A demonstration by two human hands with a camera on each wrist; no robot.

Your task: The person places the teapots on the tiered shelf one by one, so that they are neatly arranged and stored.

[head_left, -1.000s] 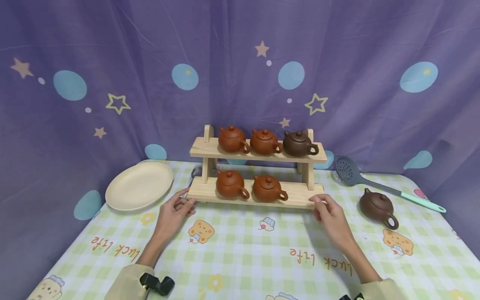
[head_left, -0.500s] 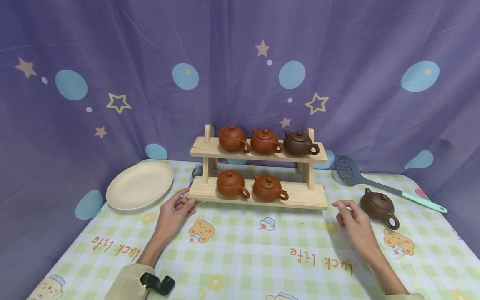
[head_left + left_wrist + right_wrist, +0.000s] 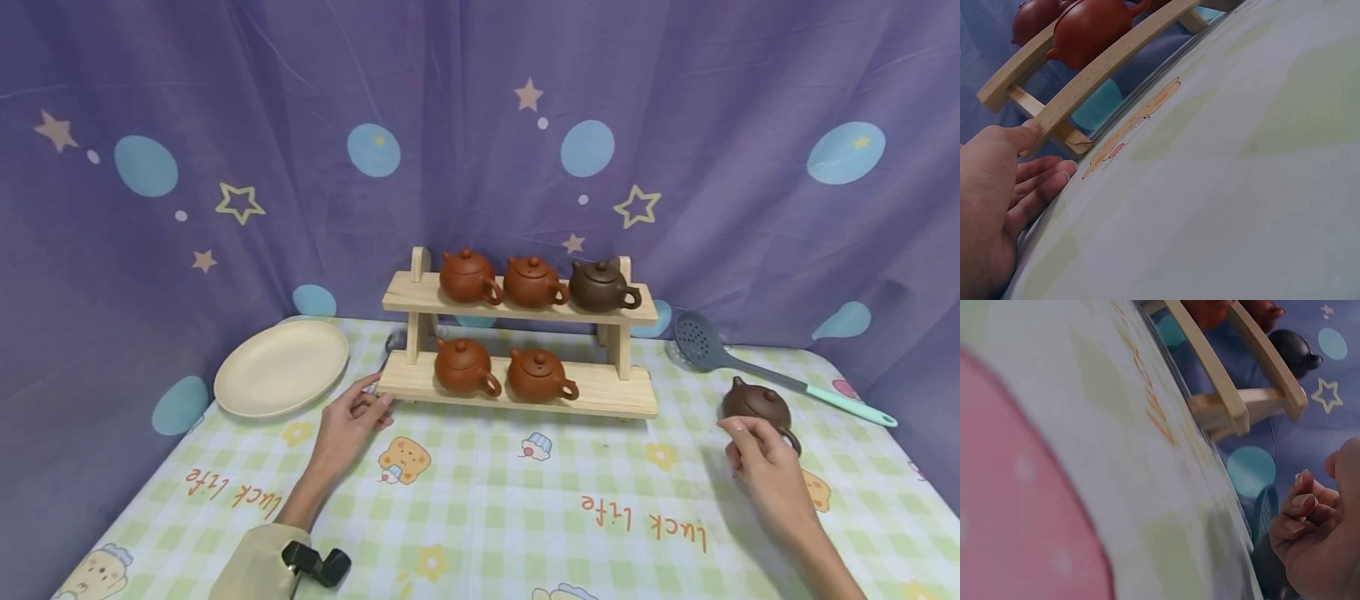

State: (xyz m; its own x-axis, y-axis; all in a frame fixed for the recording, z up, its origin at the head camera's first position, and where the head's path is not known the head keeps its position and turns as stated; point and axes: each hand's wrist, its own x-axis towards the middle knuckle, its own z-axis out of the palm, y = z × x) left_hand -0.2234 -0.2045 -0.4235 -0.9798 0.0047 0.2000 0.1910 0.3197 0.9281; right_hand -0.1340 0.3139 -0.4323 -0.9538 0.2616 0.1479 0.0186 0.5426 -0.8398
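Note:
A two-tier wooden display shelf [image 3: 615, 390] stands mid-table. My left hand [image 3: 347, 432] holds the left end of its lower board; in the left wrist view the thumb [image 3: 1022, 134] lies against the board's end, with the other fingers below. My right hand [image 3: 772, 479] hovers in front of a dark brown teapot [image 3: 756, 403] on the cloth, partly covering it. Its fingers [image 3: 1297, 503] are loosely curled and hold nothing in the right wrist view. On the upper board sit two reddish teapots [image 3: 468, 279] and one dark brown teapot [image 3: 600, 287]. Two reddish teapots [image 3: 461, 368] sit on the lower board.
A cream oval plate [image 3: 281, 368] lies at the left. A slotted skimmer [image 3: 701, 343] with a mint handle lies behind the loose teapot. Some dark rounded utensil [image 3: 395, 341] is partly hidden behind the shelf. A purple curtain [image 3: 480, 125] hangs along the back edge.
My right hand has let go of the shelf's right end and moved right to the loose dark teapot. The left hand stays at the shelf's left end.

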